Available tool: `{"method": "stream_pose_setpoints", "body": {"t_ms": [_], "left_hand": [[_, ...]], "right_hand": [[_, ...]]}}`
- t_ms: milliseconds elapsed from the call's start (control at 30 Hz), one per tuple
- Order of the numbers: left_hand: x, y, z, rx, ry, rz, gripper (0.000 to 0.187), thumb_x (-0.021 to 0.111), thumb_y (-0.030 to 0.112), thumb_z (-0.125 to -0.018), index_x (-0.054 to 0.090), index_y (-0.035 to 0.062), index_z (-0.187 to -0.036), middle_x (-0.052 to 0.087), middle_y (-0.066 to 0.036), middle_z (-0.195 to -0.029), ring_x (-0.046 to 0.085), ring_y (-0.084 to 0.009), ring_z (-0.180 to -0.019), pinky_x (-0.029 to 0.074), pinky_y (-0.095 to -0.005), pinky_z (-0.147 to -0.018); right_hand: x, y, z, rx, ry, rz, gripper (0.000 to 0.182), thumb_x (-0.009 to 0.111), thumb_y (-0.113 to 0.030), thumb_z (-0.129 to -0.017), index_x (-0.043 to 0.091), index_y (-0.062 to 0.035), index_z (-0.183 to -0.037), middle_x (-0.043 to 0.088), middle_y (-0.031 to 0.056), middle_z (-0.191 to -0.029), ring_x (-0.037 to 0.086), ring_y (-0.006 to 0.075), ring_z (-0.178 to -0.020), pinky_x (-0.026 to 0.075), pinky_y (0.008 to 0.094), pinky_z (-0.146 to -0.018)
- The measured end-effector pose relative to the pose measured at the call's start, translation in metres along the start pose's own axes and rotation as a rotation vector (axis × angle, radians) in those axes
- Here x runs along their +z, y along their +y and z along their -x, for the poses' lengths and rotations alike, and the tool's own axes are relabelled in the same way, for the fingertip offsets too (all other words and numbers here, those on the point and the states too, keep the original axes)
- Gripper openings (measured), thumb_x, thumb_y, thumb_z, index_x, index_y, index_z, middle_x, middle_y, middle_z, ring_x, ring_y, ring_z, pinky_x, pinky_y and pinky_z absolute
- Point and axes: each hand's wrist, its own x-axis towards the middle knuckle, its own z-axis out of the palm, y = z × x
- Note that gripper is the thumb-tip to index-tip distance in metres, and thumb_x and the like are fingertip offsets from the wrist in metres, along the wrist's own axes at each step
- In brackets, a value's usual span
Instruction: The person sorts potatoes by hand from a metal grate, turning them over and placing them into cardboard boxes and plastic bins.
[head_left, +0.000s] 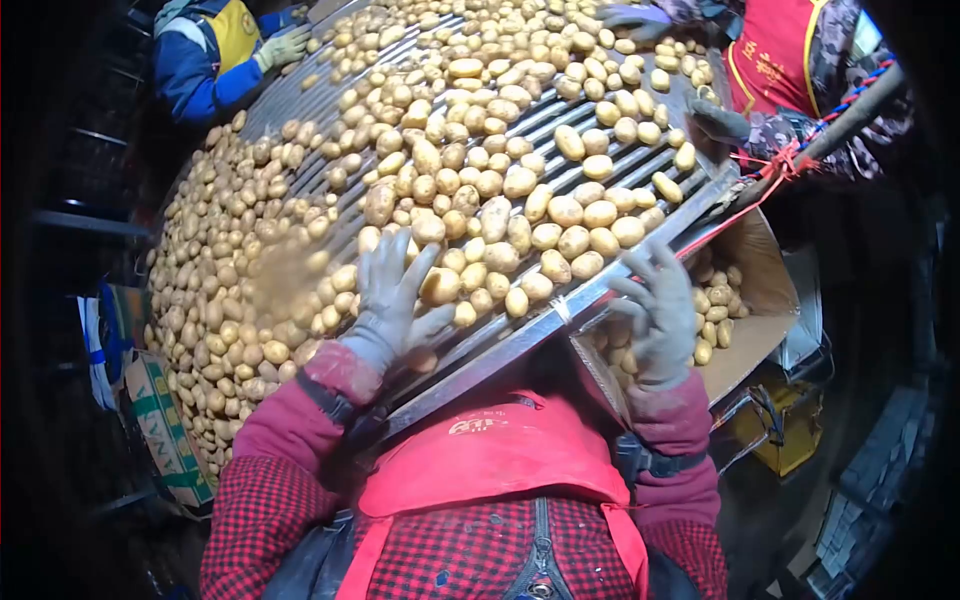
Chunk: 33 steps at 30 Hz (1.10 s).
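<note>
My left hand [395, 305], in a grey work glove, lies with spread fingers at the near edge of a mass of potatoes [480, 185]. Its fingertips touch or hover just over several of them; a potato shows beside the thumb. Above a cardboard box [762, 290] at the right is my right hand [655, 320], also gloved. Its fingers are apart and bent toward the metal rim [520, 340] of the slatted sorting table, and no potato shows in them. Potatoes in the box [715, 305] are partly hidden behind this hand.
Across the table at the right stands a co-worker in a red apron [775, 60], gloved hands near the potatoes. Another co-worker in a blue sleeve [220, 90] works at the far left. A bar tied with red string [785, 165] juts in at the right. A printed carton [165, 425] stands lower left.
</note>
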Motion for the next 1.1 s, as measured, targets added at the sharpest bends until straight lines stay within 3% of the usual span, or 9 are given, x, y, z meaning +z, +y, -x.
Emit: {"method": "stream_pose_setpoints", "body": {"t_ms": [100, 200, 333, 467, 700, 800, 900, 967, 1100], "left_hand": [[0.001, -0.01, 0.028, -0.068, -0.215, -0.1, 0.093, 0.084, 0.052, -0.079, 0.048, 0.0208, -0.159, 0.028, -0.029, -0.168, 0.025, -0.0536, -0.154, 0.015, -0.0687, -0.123], [0.018, -0.015, 0.005, 0.001, -0.103, -0.006, 0.091, 0.084, 0.052, -0.079, 0.05, 0.0232, -0.158, 0.026, -0.029, -0.168, 0.027, -0.0547, -0.153, 0.021, -0.0652, -0.124], [0.017, -0.048, -0.048, -0.025, 0.054, 0.05, 0.078, 0.08, 0.027, -0.078, 0.055, 0.0239, -0.152, 0.041, -0.028, -0.161, 0.041, -0.0509, -0.145, 0.033, -0.0622, -0.117], [0.022, -0.08, -0.099, 0.103, -0.008, -0.062, 0.07, 0.075, 0.035, -0.092, 0.053, 0.0226, -0.157, 0.038, -0.027, -0.164, 0.038, -0.0496, -0.148, 0.029, -0.0588, -0.121], [0.075, -0.081, -0.223, 0.122, 0.109, -0.164, 0.06, 0.07, 0.043, -0.095, 0.057, 0.0289, -0.152, 0.047, -0.019, -0.159, 0.037, -0.0483, -0.149, 0.026, -0.0648, -0.12], [0.085, -0.098, -0.286, 0.297, 0.064, -0.264, 0.065, 0.068, 0.045, -0.095, 0.052, 0.0308, -0.156, 0.047, -0.016, -0.16, 0.042, -0.0433, -0.146, 0.03, -0.0631, -0.117], [0.088, -0.102, -0.334, 0.041, 0.038, -0.273, 0.068, 0.065, 0.054, -0.095, 0.049, 0.0324, -0.158, 0.05, -0.015, -0.158, 0.042, -0.039, -0.148, 0.029, -0.0612, -0.118], [0.076, -0.1, -0.321, 0.083, 0.112, -0.219, 0.068, 0.067, 0.052, -0.095, 0.051, 0.0291, -0.156, 0.049, -0.016, -0.16, 0.043, -0.0398, -0.147, 0.027, -0.0619, -0.12], [0.036, -0.072, -0.218, 0.471, 0.052, 0.093, 0.065, 0.069, 0.049, -0.094, 0.056, 0.024, -0.153, 0.05, -0.023, -0.157, 0.041, -0.0439, -0.149, 0.025, -0.0644, -0.123]], "right_hand": [[0.058, 0.017, -0.016, 0.154, -0.085, -0.156, 0.047, 0.059, -0.018, -0.112, 0.049, 0.0004, -0.154, 0.066, 0.018, -0.133, 0.072, 0.0198, -0.106, 0.058, 0.0248, -0.08], [0.077, 0.053, -0.035, 0.004, -0.175, 0.078, 0.038, 0.058, -0.015, -0.111, 0.06, -0.0031, -0.147, 0.071, 0.0125, -0.126, 0.069, 0.0143, -0.108, 0.056, 0.0245, -0.086], [0.08, 0.062, -0.046, -0.127, -0.104, 0.307, 0.037, 0.06, -0.012, -0.108, 0.063, -0.0019, -0.144, 0.073, 0.0106, -0.124, 0.069, 0.0133, -0.104, 0.056, 0.0286, -0.09], [0.082, 0.06, -0.046, -0.049, -0.08, 0.326, 0.038, 0.058, -0.01, -0.108, 0.062, -0.001, -0.145, 0.073, 0.0137, -0.126, 0.071, 0.0162, -0.112, 0.057, 0.0309, -0.096], [0.084, 0.061, -0.047, -0.074, -0.052, 0.368, 0.037, 0.06, -0.006, -0.107, 0.063, 0.001, -0.142, 0.074, 0.0138, -0.126, 0.071, 0.0171, -0.112, 0.058, 0.0318, -0.097], [0.085, 0.063, -0.05, -0.091, -0.013, 0.463, 0.036, 0.062, -0.007, -0.106, 0.065, -0.0001, -0.14, 0.075, 0.0136, -0.124, 0.072, 0.0169, -0.111, 0.058, 0.0318, -0.096], [0.086, 0.062, -0.049, -0.084, 0.004, 0.465, 0.035, 0.062, -0.007, -0.105, 0.066, -0.0003, -0.14, 0.075, 0.0142, -0.125, 0.073, 0.0182, -0.111, 0.058, 0.0322, -0.096], [0.087, 0.062, -0.047, -0.077, 0.022, 0.412, 0.035, 0.062, -0.008, -0.105, 0.066, -0.0004, -0.139, 0.075, 0.0144, -0.125, 0.073, 0.0188, -0.112, 0.058, 0.0325, -0.096], [0.084, 0.066, -0.048, -0.103, 0.006, 0.411, 0.034, 0.063, -0.009, -0.105, 0.066, -0.0006, -0.138, 0.076, 0.0146, -0.123, 0.073, 0.0189, -0.111, 0.058, 0.0331, -0.096]]}}
